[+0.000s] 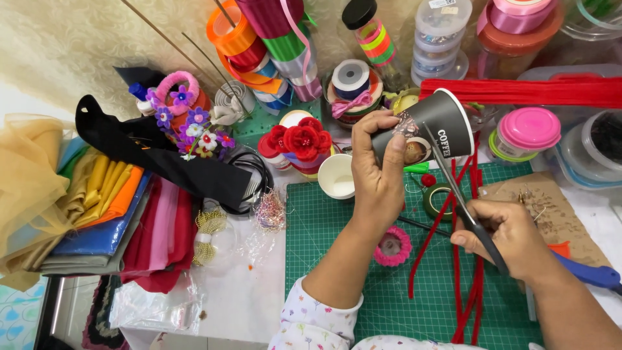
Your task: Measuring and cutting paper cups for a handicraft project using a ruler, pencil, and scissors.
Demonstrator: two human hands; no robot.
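Note:
My left hand grips a dark paper cup near its base and holds it on its side above the green cutting mat. My right hand is closed on the black handles of a pair of scissors. The blades point up and touch the cup's wall near its rim. Several red pipe cleaners lie on the mat between and under my hands. A pink ring-shaped piece rests on the mat below my left wrist.
Ribbon spools, jars and plastic tubs crowd the back edge. A small white cup and red fabric flowers stand left of my hand. Folded cloth is stacked at the left. A blue-handled tool lies at right.

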